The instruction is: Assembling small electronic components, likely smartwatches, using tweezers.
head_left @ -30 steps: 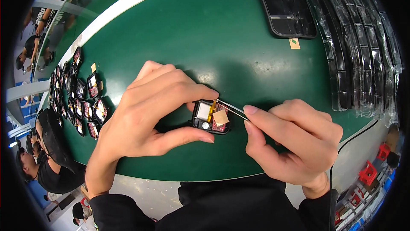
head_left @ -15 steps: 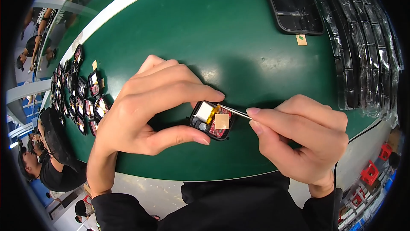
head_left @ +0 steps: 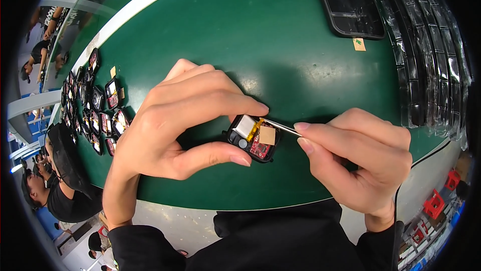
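Between the thumb and index finger of my left hand (head_left: 185, 115) is a small open black device casing (head_left: 254, 143), held tilted over the table. Inside it I see a silver battery (head_left: 244, 125), yellow tape (head_left: 257, 127), a red circuit board (head_left: 260, 150), a round grey part (head_left: 242, 143) and a square tan sticker (head_left: 267, 135). My right hand (head_left: 358, 155) pinches slim metal tweezers (head_left: 283, 127). Their tip meets the upper edge of the casing, by the end of the yellow tape. Whether the tip grips anything is too small to tell.
Several similar open devices (head_left: 95, 105) lie clustered on the green table (head_left: 240, 30) at the left. A black tray-like object (head_left: 350, 5) lies at the far right, a tan sticker (head_left: 359, 44) beside it. Plastic-wrapped black strips (head_left: 426, 55) line the right edge. Other people sit at the left.
The whole view has shifted slightly. Both hands keep the same grips, and the tweezers' tip stays at the casing's upper edge near the yellow tape.
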A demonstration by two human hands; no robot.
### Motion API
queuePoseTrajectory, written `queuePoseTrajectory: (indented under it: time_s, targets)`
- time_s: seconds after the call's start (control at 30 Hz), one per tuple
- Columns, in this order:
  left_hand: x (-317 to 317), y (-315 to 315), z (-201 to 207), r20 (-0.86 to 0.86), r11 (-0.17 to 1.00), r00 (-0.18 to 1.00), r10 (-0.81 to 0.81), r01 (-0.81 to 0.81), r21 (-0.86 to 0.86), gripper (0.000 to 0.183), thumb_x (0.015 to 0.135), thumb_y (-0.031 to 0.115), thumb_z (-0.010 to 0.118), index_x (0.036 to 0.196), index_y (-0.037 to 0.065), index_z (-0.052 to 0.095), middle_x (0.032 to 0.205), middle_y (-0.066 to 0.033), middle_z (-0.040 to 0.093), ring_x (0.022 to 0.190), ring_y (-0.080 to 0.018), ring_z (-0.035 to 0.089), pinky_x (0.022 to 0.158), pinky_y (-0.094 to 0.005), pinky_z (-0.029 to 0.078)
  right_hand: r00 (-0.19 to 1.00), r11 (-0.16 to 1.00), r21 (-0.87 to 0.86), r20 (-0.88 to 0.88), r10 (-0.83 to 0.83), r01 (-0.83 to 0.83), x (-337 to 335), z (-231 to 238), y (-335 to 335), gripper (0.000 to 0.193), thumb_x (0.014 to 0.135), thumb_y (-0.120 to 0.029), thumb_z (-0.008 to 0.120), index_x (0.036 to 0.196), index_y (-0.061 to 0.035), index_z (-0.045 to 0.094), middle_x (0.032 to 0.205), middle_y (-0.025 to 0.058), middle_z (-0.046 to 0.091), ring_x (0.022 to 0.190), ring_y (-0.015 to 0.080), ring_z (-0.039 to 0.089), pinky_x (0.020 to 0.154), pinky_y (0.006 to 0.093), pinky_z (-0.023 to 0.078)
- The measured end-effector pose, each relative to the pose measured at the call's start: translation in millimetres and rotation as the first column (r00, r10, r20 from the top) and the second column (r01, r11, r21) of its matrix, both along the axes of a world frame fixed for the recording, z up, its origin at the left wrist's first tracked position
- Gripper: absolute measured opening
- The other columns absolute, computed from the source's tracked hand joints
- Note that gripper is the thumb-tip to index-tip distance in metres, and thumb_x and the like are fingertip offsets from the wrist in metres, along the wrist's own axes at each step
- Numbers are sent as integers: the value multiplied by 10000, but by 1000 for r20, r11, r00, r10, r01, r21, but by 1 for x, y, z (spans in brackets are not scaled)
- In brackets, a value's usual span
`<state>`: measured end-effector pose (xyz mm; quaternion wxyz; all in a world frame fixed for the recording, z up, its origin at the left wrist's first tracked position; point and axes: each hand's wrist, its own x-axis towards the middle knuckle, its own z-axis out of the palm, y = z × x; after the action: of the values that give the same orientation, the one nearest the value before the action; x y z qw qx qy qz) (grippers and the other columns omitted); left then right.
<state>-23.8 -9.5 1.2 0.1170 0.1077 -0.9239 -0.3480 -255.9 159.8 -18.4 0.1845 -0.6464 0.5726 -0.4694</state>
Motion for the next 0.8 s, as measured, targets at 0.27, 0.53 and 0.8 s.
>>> queuePoseTrajectory:
  time_s: [0.27,0.53,0.8]
  targets:
    - [1,1,0,-1,1000,1000,-2,2,-14,663,785,577,897,1141,20,840,943,-84,781,815,-245,681,799,-371,389,1000,999,36,9,11,-11,1,2,2,259,771,115,834,1010,20,865,711,44,682,524,75,583,455,228,377]
    - [-1,1,0,2,1000,1000,-3,3,-28,648,769,562,913,1130,29,841,934,-75,780,814,-236,680,797,-373,388,1000,999,33,16,15,-15,1,0,1,260,773,118,833,1013,22,864,714,48,689,530,81,594,458,227,381]
    - [2,3,0,5,1000,1000,12,-12,-27,647,757,552,927,1132,31,844,944,-76,790,810,-226,680,788,-369,387,999,999,27,34,-23,22,2,7,5,278,743,126,817,1004,39,858,719,49,698,506,74,560,458,219,366]
